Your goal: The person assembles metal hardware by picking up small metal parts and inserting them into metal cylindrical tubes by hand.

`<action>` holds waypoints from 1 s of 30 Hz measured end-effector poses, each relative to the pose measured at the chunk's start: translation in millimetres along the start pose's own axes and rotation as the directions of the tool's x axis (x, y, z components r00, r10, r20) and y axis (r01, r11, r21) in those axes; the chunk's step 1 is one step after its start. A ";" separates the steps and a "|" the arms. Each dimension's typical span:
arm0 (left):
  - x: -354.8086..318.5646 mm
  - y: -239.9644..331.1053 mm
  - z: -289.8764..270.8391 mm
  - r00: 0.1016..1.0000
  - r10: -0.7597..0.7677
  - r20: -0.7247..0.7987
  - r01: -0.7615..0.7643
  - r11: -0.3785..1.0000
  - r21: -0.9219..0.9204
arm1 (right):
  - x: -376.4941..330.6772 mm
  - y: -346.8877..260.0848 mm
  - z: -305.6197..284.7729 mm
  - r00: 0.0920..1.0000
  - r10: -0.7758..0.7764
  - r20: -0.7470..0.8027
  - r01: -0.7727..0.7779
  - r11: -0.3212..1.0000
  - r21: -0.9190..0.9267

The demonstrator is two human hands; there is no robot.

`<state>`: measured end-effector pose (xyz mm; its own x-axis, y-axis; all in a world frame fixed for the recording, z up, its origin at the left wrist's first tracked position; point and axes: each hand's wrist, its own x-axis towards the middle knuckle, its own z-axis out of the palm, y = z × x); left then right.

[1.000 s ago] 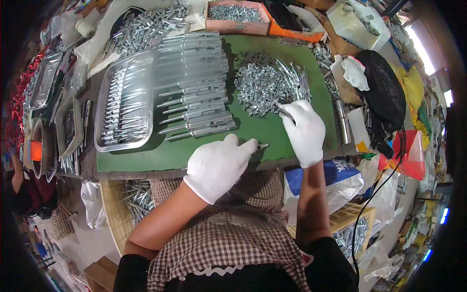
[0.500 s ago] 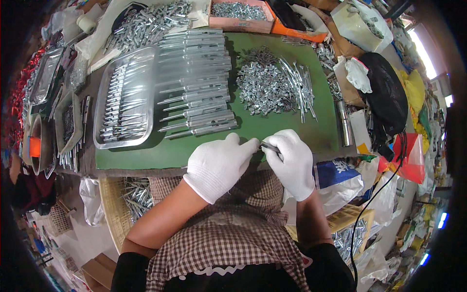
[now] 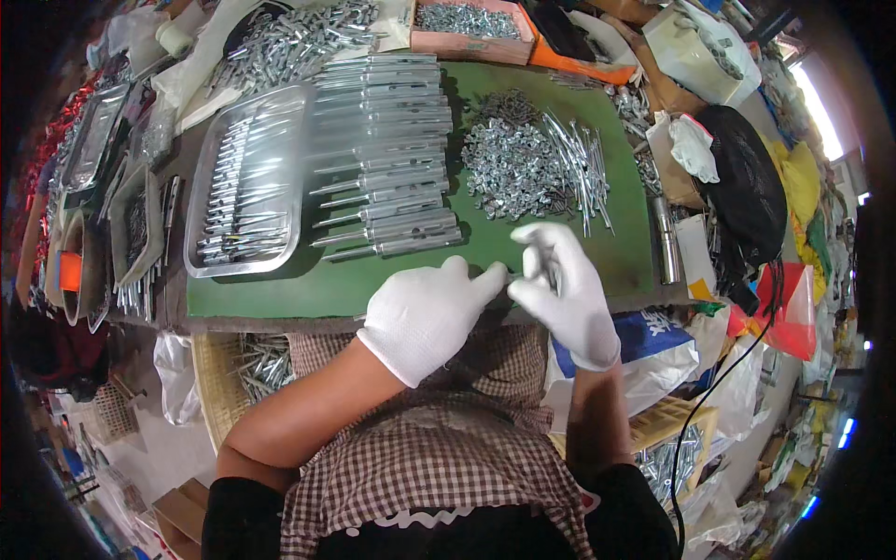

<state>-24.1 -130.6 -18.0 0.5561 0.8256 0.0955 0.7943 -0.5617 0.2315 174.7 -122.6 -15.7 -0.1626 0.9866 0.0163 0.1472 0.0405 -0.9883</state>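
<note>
My left hand [image 3: 429, 313], in a white knit glove, is closed above the mat's near edge. Its thumb and forefinger pinch a slim metal piece [image 3: 511, 277], mostly hidden by the glove. Close on its right is my right hand [image 3: 569, 299], also gloved, with curled fingers and the thumb arched toward the forefinger. Something dark in that palm is too hidden to name. Beyond both hands, a row of metal tubes with thin rods [image 3: 406, 227] lies on the green mat [image 3: 373, 289]. A pile of small metal fittings [image 3: 513, 168] and loose thin rods [image 3: 583, 173] lie farther right.
A clear plastic tray [image 3: 291, 247] of slim metal rods stands left on the mat. Behind are a heap of metal parts [image 3: 299, 47] and a pink box [image 3: 467, 44] of small pieces. A metal cylinder [image 3: 666, 243] lies right; yellow baskets [image 3: 213, 373] sit below the table.
My right hand has drawn slightly away from the left fingertips and turned, its forefinger raised. The dark stick-like piece it held no longer shows plainly. My left hand has barely moved.
</note>
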 end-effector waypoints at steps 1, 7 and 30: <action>0.2 0.9 -0.8 1.000 0.001 0.001 -0.001 1.000 0.002 | 4.5 3.1 0.7 1.000 -0.001 -0.002 0.001 1.000 0.002; 2.3 0.5 -4.0 0.999 0.008 0.036 -0.009 1.000 0.027 | 30.6 35.2 20.8 0.990 -0.006 -0.142 0.132 0.405 0.905; -116.4 -20.8 -36.1 0.915 -0.366 -0.167 0.376 0.926 0.029 | 27.5 50.5 11.2 0.987 0.024 -0.156 0.114 0.576 0.809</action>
<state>-114.2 -213.1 1.0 0.1772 0.9704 0.1640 0.9517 -0.2114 0.2226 166.7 -95.2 -66.9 -0.0045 0.9999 0.0164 -0.7232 0.0081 -0.6906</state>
